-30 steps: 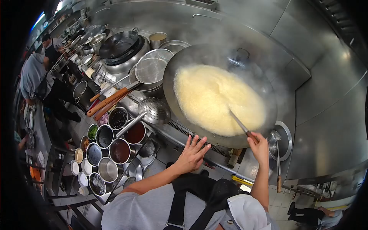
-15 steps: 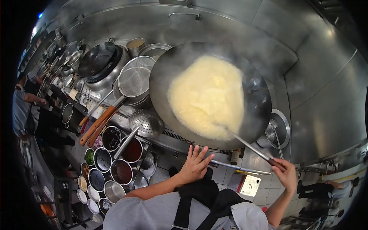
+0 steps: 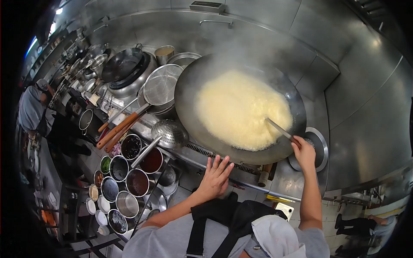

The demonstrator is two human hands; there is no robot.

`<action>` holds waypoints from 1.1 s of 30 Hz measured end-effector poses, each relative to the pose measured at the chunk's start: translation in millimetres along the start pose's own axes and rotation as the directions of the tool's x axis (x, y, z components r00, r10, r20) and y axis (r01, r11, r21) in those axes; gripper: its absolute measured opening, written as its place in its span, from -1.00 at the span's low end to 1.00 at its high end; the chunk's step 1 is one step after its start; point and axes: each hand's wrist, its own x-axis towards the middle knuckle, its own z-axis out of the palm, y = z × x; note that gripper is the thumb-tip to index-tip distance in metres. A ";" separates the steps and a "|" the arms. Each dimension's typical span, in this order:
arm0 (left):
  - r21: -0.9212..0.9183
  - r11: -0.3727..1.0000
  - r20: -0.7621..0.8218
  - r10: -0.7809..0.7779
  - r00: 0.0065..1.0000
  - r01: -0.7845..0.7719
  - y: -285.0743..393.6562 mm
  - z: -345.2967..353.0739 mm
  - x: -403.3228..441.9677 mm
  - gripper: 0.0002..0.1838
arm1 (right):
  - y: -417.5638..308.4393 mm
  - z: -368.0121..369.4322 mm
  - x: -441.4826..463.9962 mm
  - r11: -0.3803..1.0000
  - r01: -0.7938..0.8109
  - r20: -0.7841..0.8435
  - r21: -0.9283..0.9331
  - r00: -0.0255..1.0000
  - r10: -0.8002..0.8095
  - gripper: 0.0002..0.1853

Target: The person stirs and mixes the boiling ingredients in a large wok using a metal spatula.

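Note:
A large wok (image 3: pixel 189 120) holds bubbling pale yellow liquid (image 3: pixel 238 109), with steam rising above it. My right hand (image 3: pixel 304 152) grips the wooden end of a long-handled ladle (image 3: pixel 282 130) at the wok's right side. The ladle's metal shaft slants into the liquid, which hides its head. My left hand (image 3: pixel 216 177) is open, fingers spread, just below the wok's near rim by the stove's front edge; I cannot tell whether it touches anything.
To the left are a wire-mesh strainer (image 3: pixel 162 85), a perforated skimmer (image 3: pixel 169 134) and several metal pots of sauces (image 3: pixel 137 182). A metal bowl (image 3: pixel 320 148) stands right of the wok. Another wok (image 3: pixel 122 64) sits farther left. A co-worker (image 3: pixel 32 107) stands at far left.
My right hand has moved up and toward the wok, and the ladle has shifted right through the liquid. The liquid has spread rightward. My left hand stays open near the rim.

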 end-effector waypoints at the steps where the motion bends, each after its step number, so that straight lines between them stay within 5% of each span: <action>1: -0.001 0.999 0.008 -0.033 0.999 0.033 4.0 -0.8 0.2 -0.17 | 2.4 15.3 13.3 0.998 0.064 -0.031 -0.004 0.997 -0.065 -0.66; 11: 0.091 0.985 -0.091 -0.140 0.986 0.149 31.5 18.6 2.3 0.00 | -21.3 75.2 117.5 0.996 0.086 -0.070 0.013 0.994 -0.085 -0.67; 19: 0.177 0.970 -0.140 -0.142 0.980 0.165 40.3 37.9 8.2 0.15 | 8.7 49.6 84.2 0.997 0.029 0.088 0.074 0.995 -0.035 -0.66; 31: 0.129 0.977 -0.270 -0.129 0.954 0.169 54.9 47.6 18.5 0.12 | 84.5 -102.1 -44.6 0.989 -0.020 0.163 0.147 0.987 -0.004 -0.61; 33: 0.138 0.974 -0.273 -0.135 0.953 0.177 56.2 48.7 18.4 0.11 | 102.0 -124.3 -60.9 0.937 -0.090 0.221 0.338 0.975 0.013 -0.57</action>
